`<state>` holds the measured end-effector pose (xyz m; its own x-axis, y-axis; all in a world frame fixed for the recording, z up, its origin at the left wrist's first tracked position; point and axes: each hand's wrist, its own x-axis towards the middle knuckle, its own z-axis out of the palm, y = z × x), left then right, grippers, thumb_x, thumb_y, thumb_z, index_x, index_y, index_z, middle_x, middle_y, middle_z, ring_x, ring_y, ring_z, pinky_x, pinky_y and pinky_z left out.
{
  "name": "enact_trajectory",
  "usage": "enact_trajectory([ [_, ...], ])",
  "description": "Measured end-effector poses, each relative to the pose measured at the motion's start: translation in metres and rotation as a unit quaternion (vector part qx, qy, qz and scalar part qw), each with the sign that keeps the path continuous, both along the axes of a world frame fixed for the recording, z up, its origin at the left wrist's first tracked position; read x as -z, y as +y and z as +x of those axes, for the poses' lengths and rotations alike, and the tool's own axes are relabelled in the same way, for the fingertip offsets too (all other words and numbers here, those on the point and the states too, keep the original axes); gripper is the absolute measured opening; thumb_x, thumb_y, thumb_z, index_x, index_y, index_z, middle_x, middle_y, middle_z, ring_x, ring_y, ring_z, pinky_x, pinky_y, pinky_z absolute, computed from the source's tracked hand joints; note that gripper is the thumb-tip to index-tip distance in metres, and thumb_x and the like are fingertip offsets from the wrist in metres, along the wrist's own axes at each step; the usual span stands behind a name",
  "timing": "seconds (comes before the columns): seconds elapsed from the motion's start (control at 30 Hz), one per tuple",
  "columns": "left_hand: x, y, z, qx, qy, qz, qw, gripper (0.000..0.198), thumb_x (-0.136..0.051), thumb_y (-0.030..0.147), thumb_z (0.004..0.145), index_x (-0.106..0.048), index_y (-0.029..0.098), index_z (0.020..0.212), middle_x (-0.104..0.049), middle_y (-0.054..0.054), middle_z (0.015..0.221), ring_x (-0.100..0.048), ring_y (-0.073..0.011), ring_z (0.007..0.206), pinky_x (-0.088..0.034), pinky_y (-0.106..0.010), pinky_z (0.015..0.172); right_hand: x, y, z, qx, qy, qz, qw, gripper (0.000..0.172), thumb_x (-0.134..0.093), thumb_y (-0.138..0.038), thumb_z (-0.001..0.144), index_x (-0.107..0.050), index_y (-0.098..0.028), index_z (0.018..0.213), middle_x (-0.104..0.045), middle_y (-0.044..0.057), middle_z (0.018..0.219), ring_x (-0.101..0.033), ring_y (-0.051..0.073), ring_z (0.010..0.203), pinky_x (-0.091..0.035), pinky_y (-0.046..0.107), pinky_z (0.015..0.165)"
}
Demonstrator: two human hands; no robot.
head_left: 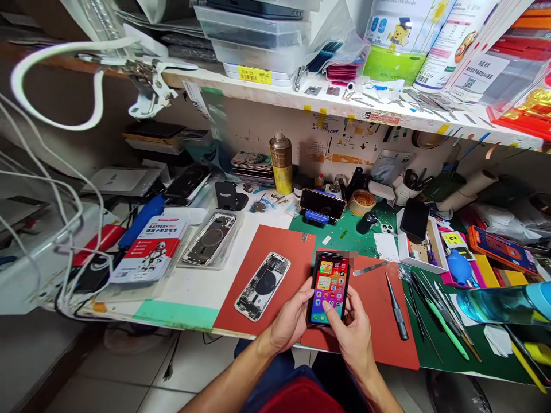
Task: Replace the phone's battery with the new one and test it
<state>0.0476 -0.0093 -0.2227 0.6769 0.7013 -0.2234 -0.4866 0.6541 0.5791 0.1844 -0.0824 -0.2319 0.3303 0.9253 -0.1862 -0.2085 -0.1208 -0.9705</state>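
Note:
A black phone (329, 289) with a lit screen of app icons is held upright between my two hands, over the red-brown mat (374, 338). My left hand (291, 318) grips its left edge. Around the right edge wraps my right hand (353, 327), its thumb resting on the lower part of the screen. Left of the hands, an opened phone body (262, 285) with its inner parts exposed lies on the mat. A grey screwdriver (396, 307) and a flat metal strip (370, 268) lie to the right of the held phone.
Farther left, another phone housing (210, 238) rests in a clear tray beside a battery box (150, 249). Tweezers (443, 315) and a blue bottle (499, 304) are at the right. A spray can (281, 163) stands at the back beneath a loaded shelf (275, 97).

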Motion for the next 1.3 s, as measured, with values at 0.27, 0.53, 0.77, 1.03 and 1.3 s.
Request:
enact_trajectory([
  [0.27,-0.003,0.000,-0.002,0.000,-0.003,0.012,1.000,0.049,-0.051,0.033,0.103,-0.057,0.021,0.150,-0.069,-0.013,0.141,-0.060,-0.0320,0.133,-0.043,-0.046,0.114,0.000,-0.012,0.015,-0.071,0.004,0.068,0.995,0.060,-0.067,-0.044,0.101,-0.050,-0.023,0.154,-0.072,0.012,0.138,-0.069,0.030,0.126,-0.059,0.039,0.102],
  [0.53,-0.001,0.000,-0.004,0.019,0.001,0.011,1.000,0.049,-0.053,0.031,0.101,-0.059,0.024,0.149,-0.071,-0.012,0.137,-0.063,-0.0335,0.128,-0.048,-0.048,0.108,0.005,-0.018,0.025,-0.093,-0.041,0.075,0.992,0.062,-0.064,-0.042,0.102,-0.047,-0.023,0.158,-0.074,0.014,0.132,-0.071,0.032,0.117,-0.059,0.044,0.099],
  [0.77,0.000,0.001,-0.004,0.019,0.004,0.003,1.000,0.052,-0.055,0.030,0.098,-0.058,0.022,0.150,-0.070,-0.013,0.139,-0.061,-0.0341,0.131,-0.048,-0.048,0.109,0.011,-0.017,0.025,-0.084,-0.036,0.078,0.993,0.060,-0.065,-0.040,0.102,-0.049,-0.023,0.157,-0.074,0.014,0.131,-0.074,0.027,0.102,-0.061,0.041,0.094],
  [1.03,-0.001,0.000,-0.005,0.024,0.010,-0.003,1.000,0.057,-0.056,0.028,0.097,-0.054,0.023,0.154,-0.069,-0.014,0.139,-0.064,-0.0342,0.128,-0.052,-0.047,0.105,0.009,-0.018,0.024,-0.078,-0.059,0.054,0.994,0.064,-0.065,-0.043,0.101,-0.047,-0.024,0.160,-0.074,0.014,0.132,-0.073,0.028,0.102,-0.060,0.043,0.097],
  [1.3,-0.004,-0.001,-0.005,0.024,0.015,0.000,1.000,0.059,-0.059,0.029,0.096,-0.052,0.023,0.155,-0.071,-0.015,0.137,-0.064,-0.0349,0.128,-0.049,-0.048,0.108,0.004,-0.017,0.021,-0.088,-0.071,0.071,0.991,0.063,-0.065,-0.041,0.102,-0.046,-0.025,0.160,-0.075,0.012,0.131,-0.074,0.027,0.105,-0.060,0.040,0.097],
])
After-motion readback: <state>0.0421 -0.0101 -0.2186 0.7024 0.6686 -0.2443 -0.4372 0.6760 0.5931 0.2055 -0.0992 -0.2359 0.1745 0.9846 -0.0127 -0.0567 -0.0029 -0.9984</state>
